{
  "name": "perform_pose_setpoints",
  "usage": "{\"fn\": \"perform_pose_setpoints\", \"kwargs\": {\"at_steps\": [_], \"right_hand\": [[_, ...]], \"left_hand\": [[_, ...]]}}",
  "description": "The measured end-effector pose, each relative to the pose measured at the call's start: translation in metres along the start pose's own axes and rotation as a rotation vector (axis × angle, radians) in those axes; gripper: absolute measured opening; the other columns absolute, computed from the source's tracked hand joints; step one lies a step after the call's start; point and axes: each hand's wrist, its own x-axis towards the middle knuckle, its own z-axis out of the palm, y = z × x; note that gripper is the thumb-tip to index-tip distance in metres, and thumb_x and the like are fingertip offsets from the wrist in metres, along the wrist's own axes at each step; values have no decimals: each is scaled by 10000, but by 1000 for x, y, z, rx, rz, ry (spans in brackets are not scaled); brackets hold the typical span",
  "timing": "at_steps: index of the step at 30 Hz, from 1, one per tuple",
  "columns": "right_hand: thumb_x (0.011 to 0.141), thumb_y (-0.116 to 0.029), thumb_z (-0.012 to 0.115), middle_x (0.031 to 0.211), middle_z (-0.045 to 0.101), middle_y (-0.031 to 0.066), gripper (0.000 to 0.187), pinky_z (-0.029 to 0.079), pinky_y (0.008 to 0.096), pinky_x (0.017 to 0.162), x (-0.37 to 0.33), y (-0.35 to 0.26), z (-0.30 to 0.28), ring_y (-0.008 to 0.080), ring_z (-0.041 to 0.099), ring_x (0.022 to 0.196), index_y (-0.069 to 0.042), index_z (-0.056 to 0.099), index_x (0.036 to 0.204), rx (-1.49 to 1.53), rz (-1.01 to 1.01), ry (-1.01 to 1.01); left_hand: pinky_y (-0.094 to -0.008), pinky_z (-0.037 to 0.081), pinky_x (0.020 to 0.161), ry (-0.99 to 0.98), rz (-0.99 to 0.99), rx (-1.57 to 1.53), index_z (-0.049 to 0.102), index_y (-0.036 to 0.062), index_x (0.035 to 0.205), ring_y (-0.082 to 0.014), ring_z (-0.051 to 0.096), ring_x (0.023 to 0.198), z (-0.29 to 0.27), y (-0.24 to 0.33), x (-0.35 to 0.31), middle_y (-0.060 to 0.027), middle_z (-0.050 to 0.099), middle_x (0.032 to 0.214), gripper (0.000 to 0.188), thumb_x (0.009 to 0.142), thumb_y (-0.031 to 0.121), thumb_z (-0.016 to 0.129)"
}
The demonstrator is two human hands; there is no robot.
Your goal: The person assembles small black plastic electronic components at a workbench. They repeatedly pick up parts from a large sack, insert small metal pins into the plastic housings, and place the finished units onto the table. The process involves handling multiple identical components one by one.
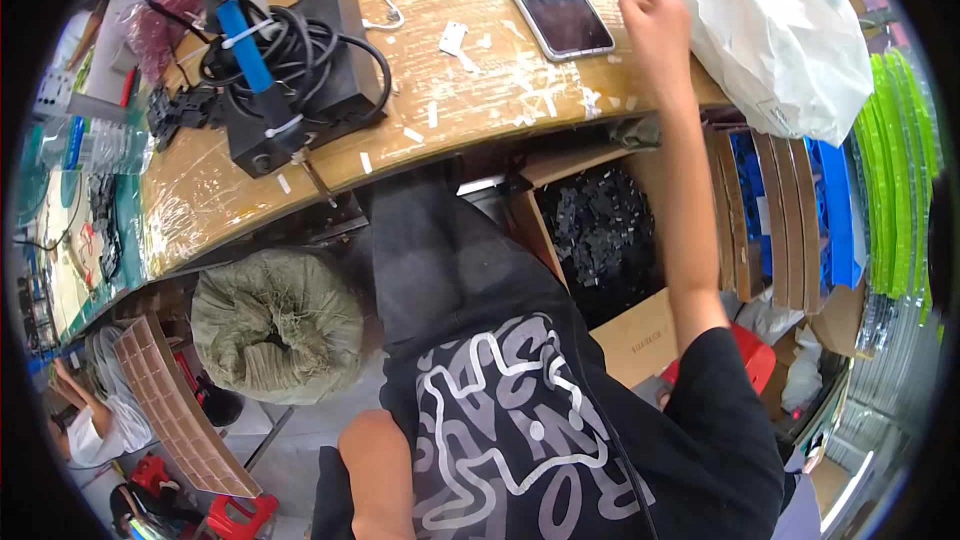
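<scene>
My right arm reaches forward across the table edge, and my right hand (657, 22) is over the wooden table (440, 130). Its fingers are loosely bent and slightly apart, with nothing seen in them. Just left of it lies a smartphone (552, 2) with a dark screen and a pale case. To its right sits a crumpled white plastic bag (775, 40). Only part of my left arm (378, 470) shows at the lower edge; the left hand is out of the picture.
A soldering station (345, 25) with coiled black cable stands at the table's left. A short white cable (400, 0) and paper scraps lie mid-table. Below are a carton of black parts (600, 230) and a rolled woven sack (278, 325). Blue bins (835, 210) stand right.
</scene>
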Motion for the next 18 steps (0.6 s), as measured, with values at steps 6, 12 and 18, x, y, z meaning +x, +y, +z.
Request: {"fn": "perform_pose_setpoints", "kwargs": {"at_steps": [6,12,18], "right_hand": [[701,-35,476,871,583,177,185,475,393,711,70,77,36,309,575,822,-8,565,861,-924,-188,-372],[736,-37,441,817,588,184,134,471,419,657,81,83,42,332,584,771,-18,557,801,-939,-232,-404],[738,-62,436,812,589,177,117,463,395,644,75,54,35,319,575,782,-32,533,796,-850,-151,-271]], "left_hand": [[-327,384,884,-124,-14,-100,495,-16,1029,-235,428,999,-18,14,-4,-117,464,1025,306,780,151,557],[-337,355,914,-45,154,84,511,-4,1007,-230,433,1002,-19,10,13,-103,472,1033,318,768,195,577],[-333,348,923,-169,154,1,515,17,1022,-216,446,991,-22,13,4,-85,493,1000,334,768,222,584]]}}
